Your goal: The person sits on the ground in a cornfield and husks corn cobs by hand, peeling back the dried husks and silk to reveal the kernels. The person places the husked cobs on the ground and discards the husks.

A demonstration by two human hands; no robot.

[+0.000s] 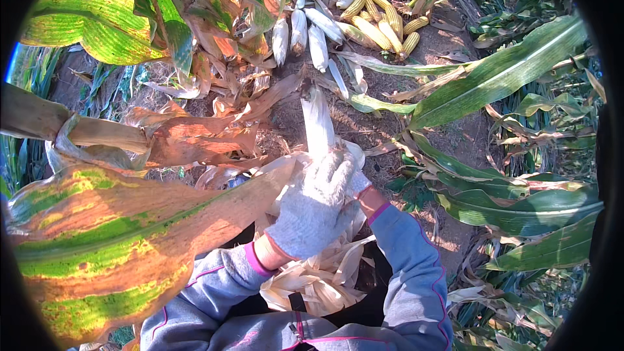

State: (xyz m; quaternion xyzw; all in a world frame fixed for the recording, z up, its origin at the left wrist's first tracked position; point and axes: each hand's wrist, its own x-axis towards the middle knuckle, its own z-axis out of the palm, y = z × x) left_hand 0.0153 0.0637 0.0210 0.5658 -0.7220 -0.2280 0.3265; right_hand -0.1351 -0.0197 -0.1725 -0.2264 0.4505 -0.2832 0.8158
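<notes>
My left hand (314,207), in a whitish knit work glove, is wrapped around the lower part of a corn ear (318,122) in pale husk. The ear points away from me, its dark tip at the far end. Behind and to the right is my right hand (360,183), also gloved and largely hidden by the left. It holds the same ear from the far side, though its fingers are mostly out of sight. Loose dry husks (317,282) lie heaped in front of my body, below the hands.
Husked yellow ears (378,24) are piled on the soil farther off, beside several ears in white husk (317,41). A thick corn stalk (97,131) and a large yellowing leaf (117,248) reach in from the left. Green corn leaves (502,75) hang over the right side.
</notes>
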